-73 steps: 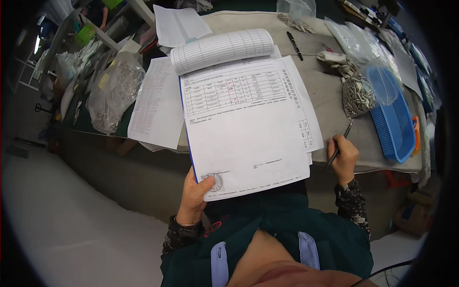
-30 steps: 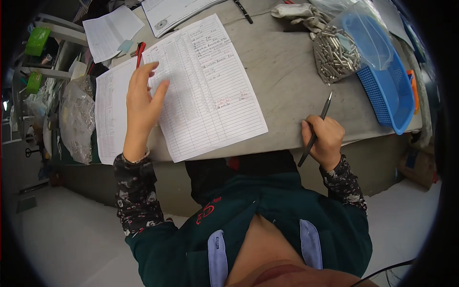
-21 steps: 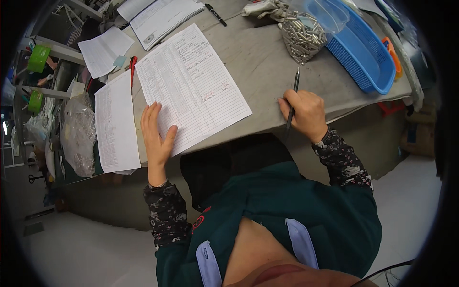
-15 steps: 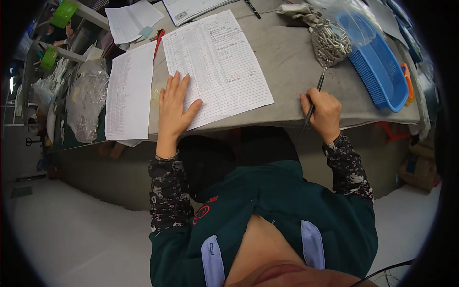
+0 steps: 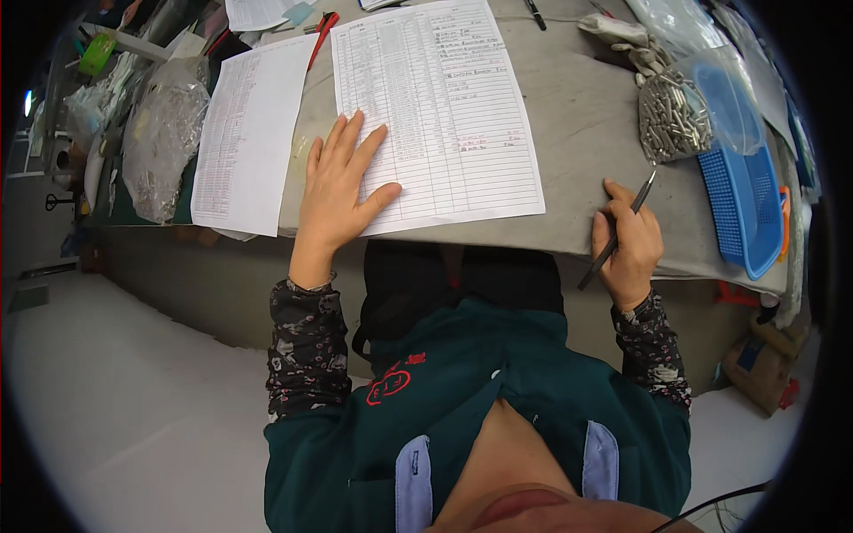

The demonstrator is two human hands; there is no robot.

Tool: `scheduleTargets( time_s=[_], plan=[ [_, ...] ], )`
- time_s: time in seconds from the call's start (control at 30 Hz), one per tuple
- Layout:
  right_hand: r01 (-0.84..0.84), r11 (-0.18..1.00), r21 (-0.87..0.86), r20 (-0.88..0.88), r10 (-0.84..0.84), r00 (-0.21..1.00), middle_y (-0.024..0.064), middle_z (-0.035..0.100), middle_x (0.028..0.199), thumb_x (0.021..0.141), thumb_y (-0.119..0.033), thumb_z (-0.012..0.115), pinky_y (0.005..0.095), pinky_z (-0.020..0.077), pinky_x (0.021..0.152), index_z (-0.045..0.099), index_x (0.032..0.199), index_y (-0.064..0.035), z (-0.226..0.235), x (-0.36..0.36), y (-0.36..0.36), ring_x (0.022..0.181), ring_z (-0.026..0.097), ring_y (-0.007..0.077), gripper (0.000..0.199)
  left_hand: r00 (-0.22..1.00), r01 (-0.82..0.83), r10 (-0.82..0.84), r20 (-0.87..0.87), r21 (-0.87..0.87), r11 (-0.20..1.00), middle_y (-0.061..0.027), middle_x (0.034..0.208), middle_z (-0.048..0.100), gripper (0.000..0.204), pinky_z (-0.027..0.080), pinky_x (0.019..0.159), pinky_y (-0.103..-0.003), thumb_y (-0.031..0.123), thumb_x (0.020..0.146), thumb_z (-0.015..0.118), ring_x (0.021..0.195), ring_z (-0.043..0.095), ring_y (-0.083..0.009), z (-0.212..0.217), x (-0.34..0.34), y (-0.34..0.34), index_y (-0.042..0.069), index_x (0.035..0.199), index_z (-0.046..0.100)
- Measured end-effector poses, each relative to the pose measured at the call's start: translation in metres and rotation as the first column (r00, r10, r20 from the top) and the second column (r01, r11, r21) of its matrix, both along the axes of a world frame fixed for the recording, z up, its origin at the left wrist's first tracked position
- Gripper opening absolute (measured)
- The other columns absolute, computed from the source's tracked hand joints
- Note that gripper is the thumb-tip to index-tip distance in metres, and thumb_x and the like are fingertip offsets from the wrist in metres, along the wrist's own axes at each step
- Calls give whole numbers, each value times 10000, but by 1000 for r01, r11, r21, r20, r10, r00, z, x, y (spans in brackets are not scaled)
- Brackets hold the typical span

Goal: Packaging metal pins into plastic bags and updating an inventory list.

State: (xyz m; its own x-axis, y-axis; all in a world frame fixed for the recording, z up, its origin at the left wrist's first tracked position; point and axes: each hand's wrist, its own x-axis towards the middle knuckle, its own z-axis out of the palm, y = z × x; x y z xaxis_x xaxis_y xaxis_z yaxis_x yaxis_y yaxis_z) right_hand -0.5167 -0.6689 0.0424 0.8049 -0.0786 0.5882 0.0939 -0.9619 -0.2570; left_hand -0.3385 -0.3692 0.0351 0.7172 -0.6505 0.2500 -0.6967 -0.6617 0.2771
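My left hand (image 5: pixel 342 182) lies flat with its fingers spread, over the left edge of a ruled sheet (image 5: pixel 480 182) with handwritten lines and a few red entries. My right hand (image 5: pixel 638 244) holds a dark pen (image 5: pixel 593 269), its silver tip pointing away from me, with one finger lifted off the barrel. The pen is right of the sheet, apart from the paper. Just beyond its tip sits a clear bag of small metal pins (image 5: pixel 671 120). A second printed sheet (image 5: pixel 244 142) lies left of my left hand.
A blue plastic basket (image 5: pixel 748 213) stands at the right table edge, beside clear plastic bags (image 5: pixel 729 98). A pale work glove (image 5: pixel 613 31) and another pen (image 5: pixel 535 13) lie at the back. Red-handled scissors (image 5: pixel 324 35) and a crumpled plastic bag (image 5: pixel 164 147) are at the left.
The view has shifted, so the table items sit differently in the picture. My right hand has loosened from a tight fist around the pen, one finger now extended. My left hand stays flat on the sheet.
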Motion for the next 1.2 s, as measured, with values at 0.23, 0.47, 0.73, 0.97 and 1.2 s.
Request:
scheduleTargets(
  time_s=[0.23, 0.47, 0.73, 0.97, 1.2],
  plan=[
    [-38, 999, -38, 4, 38, 999, 176, 635, 1005, 713, -17, 622, 368, 490, 748, 555, 830, 6, -2, 2, -2, 883, 619, 325, 137, 998, 18, -17, 61, -21, 1000, -148, 1394, 377, 583, 194, 1068, -492, 466, 809, 548, 1312, 316, -317, 6, -6, -3, 115, 1272, 503],
    [0, 1000, -20, 26, 0, 1000, 177, 649, 976, 718, 27, 603, 343, 505, 720, 559, 810, 22, -3, 5, -1, 856, 634, 311, 102, 543, 393, -834, -97, -849, 354, -144, 897, 652, 276, 424, 845, -395, 183, 860, 527, 782, 614, -239, 93, -85, -52, -22, 1023, 616],
    [42, 997, -57, 43, -40, 998, 173, 659, 968, 724, 36, 596, 319, 508, 690, 563, 787, 29, -4, 3, -3, 821, 648, 289, 71, 319, 460, -948, 12, -876, 144, -132, 1339, 370, 521, 210, 1020, -513, 285, 842, 580, 1247, 295, -317, 97, -119, -22, 57, 1286, 430],
    [12, 1000, 5, 52, -13, 999, 137, 664, 824, 741, 23, 602, 291, 478, 590, 575, 785, 18, 3, 1, -4, 671, 626, 248, 52, 794, 590, -567, 222, -507, 628, -68, 904, 629, 293, 463, 569, -309, 24, 676, 643, 706, 587, -197, 59, -62, -44, 7, 968, 626],
    [-191, 973, 127, 144, 173, 974, 52, 530, 617, 878, -283, 539, 256, 353, 472, 580, 949, 22, 34, 27, 10, 518, 479, 136, 315, 921, 389, -374, 108, -266, 882, -85, 1115, 594, 492, 435, 730, -339, 147, 668, 701, 897, 536, -233, 33, -32, -38, 16, 1125, 572]
  ],
)
